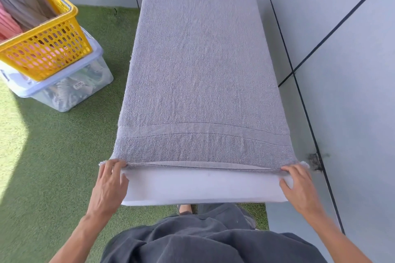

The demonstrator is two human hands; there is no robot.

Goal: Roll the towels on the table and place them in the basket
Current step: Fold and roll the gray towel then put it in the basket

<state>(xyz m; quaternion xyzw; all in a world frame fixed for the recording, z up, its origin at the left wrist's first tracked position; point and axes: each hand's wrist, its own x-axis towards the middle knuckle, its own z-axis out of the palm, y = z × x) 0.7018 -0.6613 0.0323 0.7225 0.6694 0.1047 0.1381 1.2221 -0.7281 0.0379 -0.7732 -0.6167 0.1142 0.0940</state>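
Observation:
A grey towel [198, 66] lies spread flat along the white table [203, 188], covering nearly all of it. My left hand [111, 181] pinches the towel's near left corner, and my right hand [299, 183] pinches the near right corner. The near hem is pulled taut between both hands. A strip of bare table shows below the hem. The yellow basket [42, 49] stands at the far left, holding pink and grey towels.
The yellow basket rests on a clear plastic storage box [70, 89] on green artificial grass [64, 156]. Grey panelled walls [342, 49] run close along the table's right side and behind it. My dark clothing fills the bottom of the view.

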